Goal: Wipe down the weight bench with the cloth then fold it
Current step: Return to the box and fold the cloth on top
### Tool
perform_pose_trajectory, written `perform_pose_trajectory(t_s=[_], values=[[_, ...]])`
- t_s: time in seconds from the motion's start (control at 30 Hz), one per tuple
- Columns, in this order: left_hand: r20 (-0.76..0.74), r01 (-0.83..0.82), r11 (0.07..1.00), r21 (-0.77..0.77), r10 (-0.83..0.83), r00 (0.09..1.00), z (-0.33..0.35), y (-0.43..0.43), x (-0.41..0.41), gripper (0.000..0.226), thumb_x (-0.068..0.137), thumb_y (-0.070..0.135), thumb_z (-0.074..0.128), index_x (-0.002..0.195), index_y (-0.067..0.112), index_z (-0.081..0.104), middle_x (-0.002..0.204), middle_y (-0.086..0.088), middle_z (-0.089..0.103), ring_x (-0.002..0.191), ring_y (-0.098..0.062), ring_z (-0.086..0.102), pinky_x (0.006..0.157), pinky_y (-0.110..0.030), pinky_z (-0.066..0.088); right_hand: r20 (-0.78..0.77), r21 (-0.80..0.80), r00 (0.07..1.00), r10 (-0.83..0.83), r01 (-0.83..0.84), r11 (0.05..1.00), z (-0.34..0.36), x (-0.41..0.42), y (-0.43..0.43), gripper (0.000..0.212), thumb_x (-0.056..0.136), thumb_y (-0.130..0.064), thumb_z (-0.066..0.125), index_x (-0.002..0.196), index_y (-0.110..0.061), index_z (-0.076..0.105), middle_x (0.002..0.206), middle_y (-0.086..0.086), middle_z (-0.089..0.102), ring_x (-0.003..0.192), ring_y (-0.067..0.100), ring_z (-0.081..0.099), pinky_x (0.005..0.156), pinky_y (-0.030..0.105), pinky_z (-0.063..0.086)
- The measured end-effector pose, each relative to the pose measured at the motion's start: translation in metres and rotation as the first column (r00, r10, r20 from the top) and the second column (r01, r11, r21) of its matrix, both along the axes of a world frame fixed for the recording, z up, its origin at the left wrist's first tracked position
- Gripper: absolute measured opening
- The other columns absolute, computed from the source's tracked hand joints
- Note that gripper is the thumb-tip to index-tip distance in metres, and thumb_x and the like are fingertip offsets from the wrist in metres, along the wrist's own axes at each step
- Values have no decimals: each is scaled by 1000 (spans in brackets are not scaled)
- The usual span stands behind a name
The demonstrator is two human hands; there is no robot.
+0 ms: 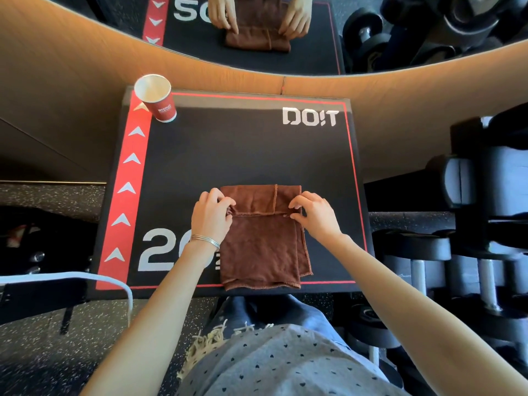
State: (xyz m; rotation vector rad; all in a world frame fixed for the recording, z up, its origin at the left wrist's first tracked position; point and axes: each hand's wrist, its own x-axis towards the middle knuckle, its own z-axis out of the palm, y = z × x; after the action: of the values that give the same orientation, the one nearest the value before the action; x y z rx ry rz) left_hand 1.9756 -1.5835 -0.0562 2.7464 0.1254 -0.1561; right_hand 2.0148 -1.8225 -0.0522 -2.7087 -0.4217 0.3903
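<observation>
**Two hands on cloth: fold stage, part done**

Item 1, cloth (260, 250): brown, lying flat on black pad (228, 144), at the edge nearest you. Far part looks doubled over, hemmed edge running across btwn your hands.
Item 2, left hand (213, 215): fingers curled, pinching cloth's left side at that hem.
Item 3, right hand (314, 214): same, pinching the right side.
Item 4, paper cup (155, 98): upright on far-left corner of pad, well apart from cloth.
Status: wipe prob. finished, judging by cloth laid out for folding; can't confirm pad is clean. Left, approx: another fold or two, then square up edges, since layers sit uneven at near end
</observation>
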Motion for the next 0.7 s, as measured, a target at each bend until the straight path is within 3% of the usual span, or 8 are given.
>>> perform_pose_trajectory(t_s=[0.17,0.33,0.53,0.7], values=[[30,3,1000,16,-3,1000,-1,2,-2,18,84,10,63,101,12,67,98,-7,63,92,-27,53,77,-35,44,56,-84,998,28,-23,996,-5,-3,4,18,90,-23,63,107,-17,68,110,3,61,100,24,54,85,34,40],[22,-81,996,-25,82,996,-3,2,-6,10,87,17,63,95,11,64,94,-5,65,91,-27,54,74,-35,43,91,-50,995,-29,33,998,-6,-3,5,13,87,-23,66,97,-17,73,102,3,66,91,26,61,81,36,41],[-32,-18,993,121,22,999,-4,3,-5,15,91,18,57,105,17,62,104,-3,61,98,-24,52,75,-32,37,98,-84,995,-19,28,996,-3,0,7,12,87,-25,66,95,-19,74,100,0,66,87,23,63,78,35,42],[-37,-40,985,165,47,998,-3,0,-6,9,87,21,58,94,16,61,99,-2,59,92,-21,52,72,-29,33,110,-80,994,-20,29,996,0,-1,9,11,87,-24,67,93,-17,74,99,1,67,82,24,64,78,34,42]])
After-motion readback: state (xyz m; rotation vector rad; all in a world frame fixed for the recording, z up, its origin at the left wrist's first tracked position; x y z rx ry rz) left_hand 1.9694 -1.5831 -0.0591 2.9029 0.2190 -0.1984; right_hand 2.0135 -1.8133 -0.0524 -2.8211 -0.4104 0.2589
